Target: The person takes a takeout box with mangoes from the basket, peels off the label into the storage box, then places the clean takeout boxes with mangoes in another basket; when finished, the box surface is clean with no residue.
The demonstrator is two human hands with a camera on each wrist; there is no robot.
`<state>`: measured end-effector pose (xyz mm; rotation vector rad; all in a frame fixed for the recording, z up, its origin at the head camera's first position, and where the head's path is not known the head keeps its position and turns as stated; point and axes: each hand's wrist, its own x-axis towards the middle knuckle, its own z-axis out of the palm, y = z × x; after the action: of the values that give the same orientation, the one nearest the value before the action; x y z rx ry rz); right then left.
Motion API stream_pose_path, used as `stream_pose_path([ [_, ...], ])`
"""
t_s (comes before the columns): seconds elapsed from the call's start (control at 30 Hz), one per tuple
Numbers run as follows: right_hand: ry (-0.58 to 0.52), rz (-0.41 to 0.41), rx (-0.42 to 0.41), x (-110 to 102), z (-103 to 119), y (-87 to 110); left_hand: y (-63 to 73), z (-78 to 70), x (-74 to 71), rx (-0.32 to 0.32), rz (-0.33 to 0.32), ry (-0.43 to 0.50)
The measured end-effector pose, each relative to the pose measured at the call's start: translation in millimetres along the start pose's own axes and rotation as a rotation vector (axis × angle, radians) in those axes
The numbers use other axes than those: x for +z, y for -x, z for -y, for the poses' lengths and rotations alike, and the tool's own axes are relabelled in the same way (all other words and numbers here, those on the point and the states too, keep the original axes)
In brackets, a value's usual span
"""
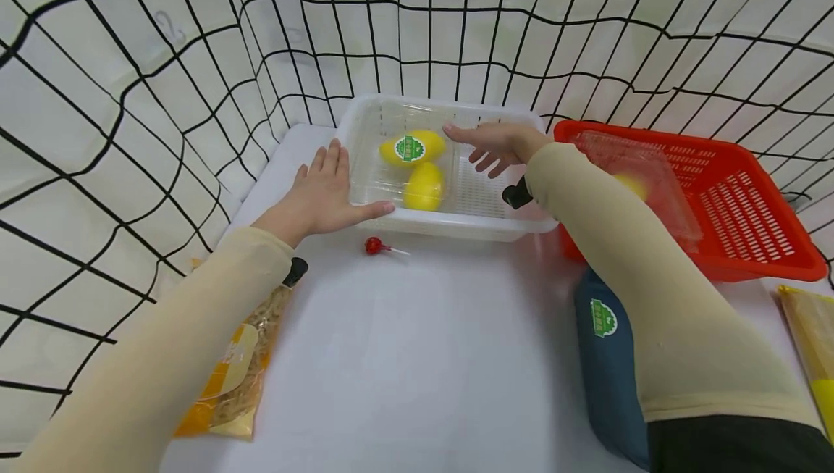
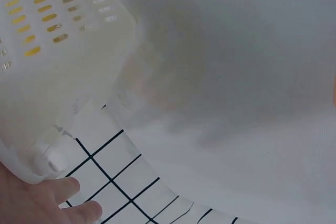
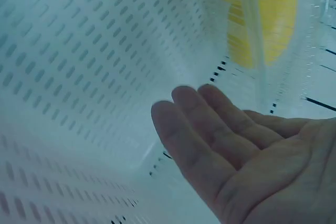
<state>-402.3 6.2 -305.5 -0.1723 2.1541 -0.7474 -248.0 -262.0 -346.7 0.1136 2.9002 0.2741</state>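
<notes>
A white slotted plastic basket (image 1: 456, 222) stands at the back of the table. In its left part sits a clear plastic box (image 1: 371, 176) with two yellow lemon-shaped fruits (image 1: 423, 187) and a round green sticker (image 1: 410, 148). My left hand (image 1: 326, 194) lies against the basket's left end, fingers spread and straight, thumb along the front rim. Inside the basket's right part hovers my right hand (image 1: 495, 143), its fingers loosely extended and holding nothing. In the right wrist view, the right hand's fingers (image 3: 194, 129) are apart from the yellow fruit (image 3: 262, 19).
A red basket (image 1: 749, 205) with a clear box stands at right, partly behind the right sleeve. A lollipop (image 1: 374, 245) lies in front of the white basket. Around are a dark blue pouch (image 1: 606, 371), an orange bag (image 1: 234, 379), a yellow packet (image 1: 811, 342) and black wire mesh (image 1: 430, 31).
</notes>
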Motion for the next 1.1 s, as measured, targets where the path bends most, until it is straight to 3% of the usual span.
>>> stream_pose_path([
  [0.23, -0.029, 0.104, 0.020, 12, -1, -19.6, 1.5, -2.5, -1.4, -0.002, -0.007, -0.007],
  [0.4, -0.085, 0.118, 0.018, 18, -6, -27.4, 2.2, -3.9, -1.8, -0.001, -0.009, 0.005],
  [0.67, -0.259, 0.163, -0.102, 19, -4, -18.4, 2.2, -2.6, -2.0, -0.006, -0.010, -0.023],
  [0.83, -0.384, 0.130, -0.145, 25, 12, -2.5, 2.0, -0.8, -2.6, -0.003, -0.011, -0.035],
  [1.1, -0.512, 0.024, -0.067, 30, 30, 3.8, 2.7, -2.2, -3.1, -0.004, -0.008, -0.012],
])
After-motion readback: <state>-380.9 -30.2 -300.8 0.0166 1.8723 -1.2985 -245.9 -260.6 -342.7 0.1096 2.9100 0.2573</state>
